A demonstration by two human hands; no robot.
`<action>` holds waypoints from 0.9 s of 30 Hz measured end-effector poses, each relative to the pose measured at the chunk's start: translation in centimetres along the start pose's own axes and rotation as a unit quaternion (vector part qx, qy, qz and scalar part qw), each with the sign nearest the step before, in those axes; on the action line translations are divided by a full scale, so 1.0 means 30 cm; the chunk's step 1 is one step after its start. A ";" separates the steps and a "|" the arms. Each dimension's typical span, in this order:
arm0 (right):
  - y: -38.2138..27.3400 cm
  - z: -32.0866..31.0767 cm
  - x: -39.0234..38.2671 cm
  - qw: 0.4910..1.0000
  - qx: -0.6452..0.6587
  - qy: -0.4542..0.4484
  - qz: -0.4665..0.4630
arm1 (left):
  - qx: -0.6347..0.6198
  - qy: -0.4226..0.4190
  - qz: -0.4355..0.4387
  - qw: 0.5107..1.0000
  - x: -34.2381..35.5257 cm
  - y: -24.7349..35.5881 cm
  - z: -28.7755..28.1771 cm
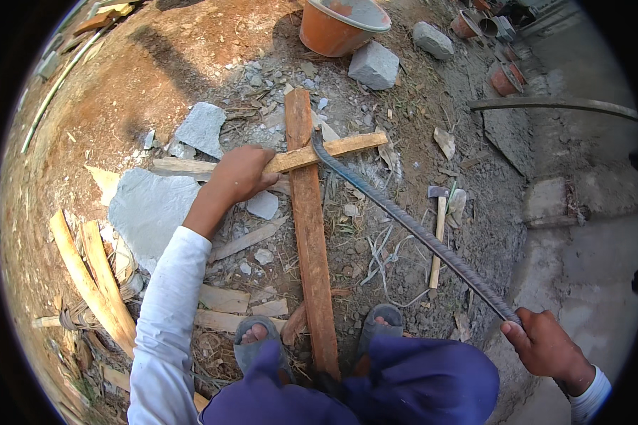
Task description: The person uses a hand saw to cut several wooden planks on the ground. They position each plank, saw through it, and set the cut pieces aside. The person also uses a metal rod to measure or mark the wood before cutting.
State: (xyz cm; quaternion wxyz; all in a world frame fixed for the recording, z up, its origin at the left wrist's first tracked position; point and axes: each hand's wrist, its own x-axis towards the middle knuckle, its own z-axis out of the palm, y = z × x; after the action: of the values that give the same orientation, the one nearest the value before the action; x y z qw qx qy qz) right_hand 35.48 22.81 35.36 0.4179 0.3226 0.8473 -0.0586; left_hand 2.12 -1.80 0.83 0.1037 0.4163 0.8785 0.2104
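Observation:
My left hand (242, 174) is closed round the near end of a short, pale wooden stick (347, 146). The stick lies crosswise over a long reddish-brown wooden plank (309, 234) that runs from between my feet toward the far side. In my right hand (548, 345), at the lower right, is a long ribbed steel bar (418, 230), gripped near its lower end. Its far end curves into a hook, which meets the stick just right of where stick and plank cross. Whether a nail sits at that spot is too small to tell.
A hammer (439, 241) with a wooden handle lies right of the bar. Grey stone slabs (152, 212) and split wood (96, 276) lie on the left. An orange bucket (333, 32) and a stone block (373, 65) stand at the far side. A concrete edge (553, 248) runs along the right.

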 end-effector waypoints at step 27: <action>0.128 0.643 0.154 0.986 0.147 -0.046 0.062 | 0.039 -0.007 -0.040 0.998 -0.027 0.008 0.027</action>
State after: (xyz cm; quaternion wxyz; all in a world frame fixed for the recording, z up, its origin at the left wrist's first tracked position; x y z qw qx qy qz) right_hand 48.65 21.02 20.15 0.4072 0.4300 0.7873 -0.1714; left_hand 3.10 -2.07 0.23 0.1023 0.3859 0.9011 0.1690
